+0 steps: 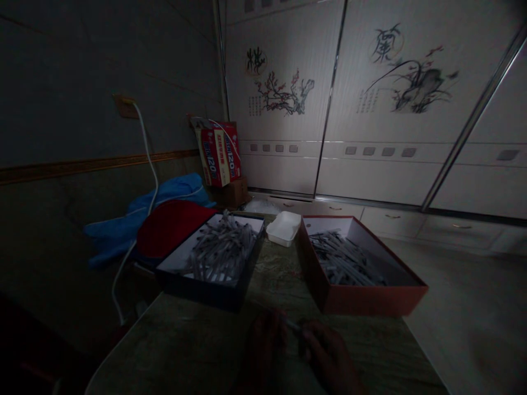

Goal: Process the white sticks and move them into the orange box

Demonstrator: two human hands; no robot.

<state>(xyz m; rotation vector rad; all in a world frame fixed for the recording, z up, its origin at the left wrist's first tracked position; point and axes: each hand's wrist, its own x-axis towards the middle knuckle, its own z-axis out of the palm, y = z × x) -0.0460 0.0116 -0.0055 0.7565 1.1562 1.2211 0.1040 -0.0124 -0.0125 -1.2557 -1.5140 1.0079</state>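
Observation:
Near the table's front, my right hand [325, 345] pinches one end of a thin, pale, pen-like stick [291, 323]. My left hand [267, 334] is closed beside it, at the stick's other end; the dim light hides exactly what its fingers grip. Beyond my left hand stands a dark blue box [197, 293] with a heap of thin clear sticks [224, 247] in it. An orange-red box [370, 300] with similar dark-tipped sticks [341, 260] is at the right. Between the boxes, farther back, sits a small white tray [284, 229].
The marbled table [197, 340] has its left edge beside a white cable [144, 137]. A red round object [173, 227] and blue cloth [168, 197] lie left of the blue box. Red cartons [220, 156] stand at the back by white cabinets [280, 164].

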